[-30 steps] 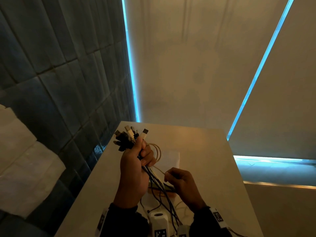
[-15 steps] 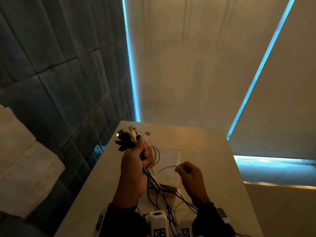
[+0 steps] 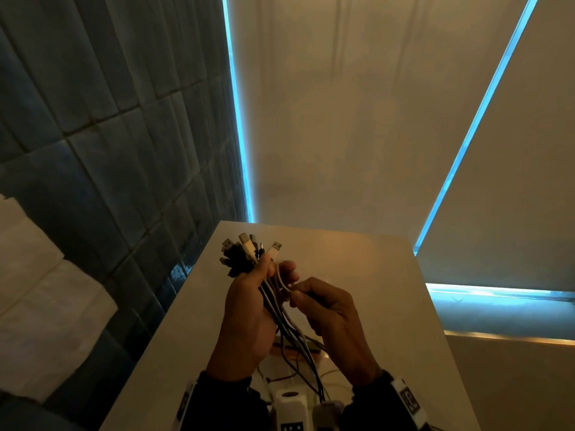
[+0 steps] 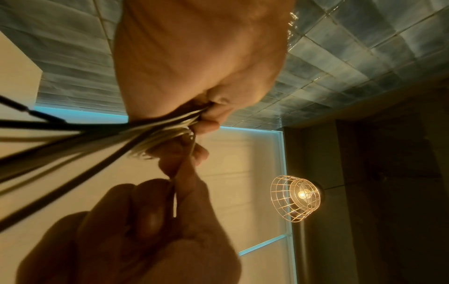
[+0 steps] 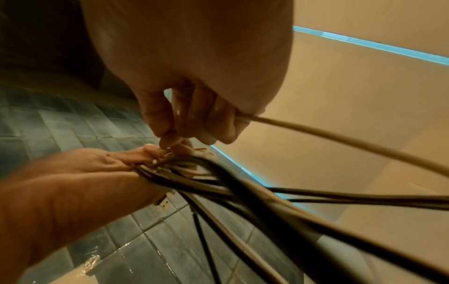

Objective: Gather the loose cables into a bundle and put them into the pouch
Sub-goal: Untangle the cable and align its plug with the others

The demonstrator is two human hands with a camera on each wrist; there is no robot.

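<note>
My left hand (image 3: 270, 276) is raised over the table and grips a bundle of black and white cables (image 3: 281, 318). Their plugs (image 3: 245, 251) fan out above the fist, and the loose ends hang down toward the table. My right hand (image 3: 295, 296) is right beside the left fingers and pinches a thin white cable (image 3: 281, 283) against the bundle. In the right wrist view this white cable (image 5: 340, 140) runs out from the curled fingers (image 5: 194, 119). The left wrist view shows the bundle (image 4: 155, 128) clamped in the palm. I cannot make out the pouch behind the hands.
The pale table (image 3: 357, 262) is narrow, with a dark tiled wall (image 3: 109, 150) along its left edge. Slack cable ends (image 3: 298, 365) lie on the table under my hands. Roller blinds (image 3: 357, 119) hang behind. A caged lamp (image 4: 295, 198) glows in the left wrist view.
My right hand has risen from low over the table to the left hand, bringing a white cable up against the bundle. The left hand has stayed in place, still gripping.
</note>
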